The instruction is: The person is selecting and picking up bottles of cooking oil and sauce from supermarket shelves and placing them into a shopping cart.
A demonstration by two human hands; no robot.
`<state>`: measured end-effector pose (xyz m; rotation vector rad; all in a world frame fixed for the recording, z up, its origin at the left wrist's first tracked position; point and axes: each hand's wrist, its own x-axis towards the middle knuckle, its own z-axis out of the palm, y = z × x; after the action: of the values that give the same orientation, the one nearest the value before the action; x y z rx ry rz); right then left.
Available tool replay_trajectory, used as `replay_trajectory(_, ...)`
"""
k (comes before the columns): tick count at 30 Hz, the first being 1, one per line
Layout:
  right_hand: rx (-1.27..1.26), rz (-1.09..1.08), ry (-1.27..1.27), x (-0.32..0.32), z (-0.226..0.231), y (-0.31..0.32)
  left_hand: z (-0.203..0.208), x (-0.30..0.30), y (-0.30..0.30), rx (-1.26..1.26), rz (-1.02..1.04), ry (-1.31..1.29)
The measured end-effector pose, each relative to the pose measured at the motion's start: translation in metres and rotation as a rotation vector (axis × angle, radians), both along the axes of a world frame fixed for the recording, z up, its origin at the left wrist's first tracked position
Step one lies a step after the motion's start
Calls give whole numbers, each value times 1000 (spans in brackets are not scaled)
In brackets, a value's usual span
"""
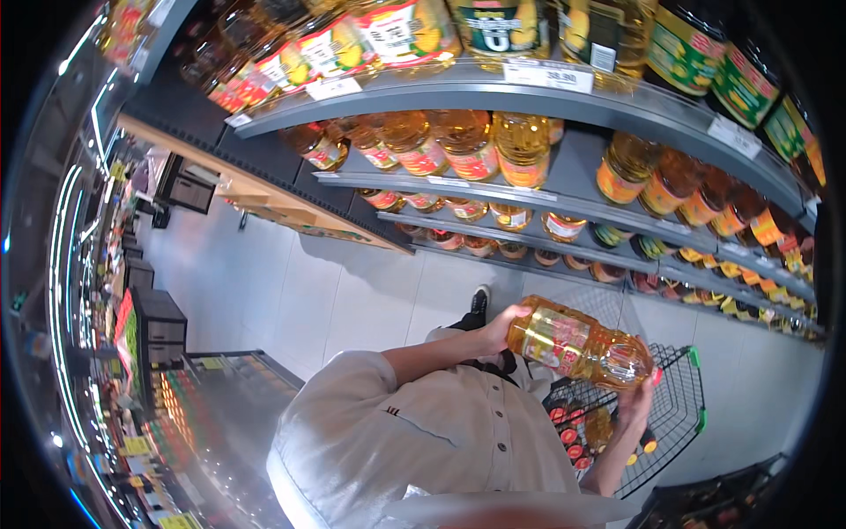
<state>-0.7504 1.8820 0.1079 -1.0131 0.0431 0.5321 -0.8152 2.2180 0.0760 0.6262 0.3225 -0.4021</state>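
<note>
Pale floor tiles (352, 300) spread about me in a shop aisle. Close before my body, one big bottle of golden oil (573, 346) lies crosswise between my two hands: its base is to my left, its red cap (656, 376) to my right. My left hand (504, 328) is curled round the base, its fingertips hidden; my right hand (636, 404) pinches the capped end and is the nearer of the two to the one wire cart (699, 388), whose load is partly below the bottle. At least four red-topped items (568, 435) show in it, the rest too covered to count. Farther off, one shoe (480, 300) shows, and past it oil bottles (467, 145) crowd the shelves (423, 97), four tiers by my count.
</note>
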Motion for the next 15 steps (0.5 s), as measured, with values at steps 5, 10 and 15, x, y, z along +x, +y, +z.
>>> replay_trajectory(5,126,60,43,5,11,112,40,-42,46,-5,221,120)
replay_trajectory(10,226,116,117,-13,-8,196,11,-80,116,-83,382,-22)
replay_trajectory(15,152,117,127,-26,23,317,-15,-119,198,-131,481,-91)
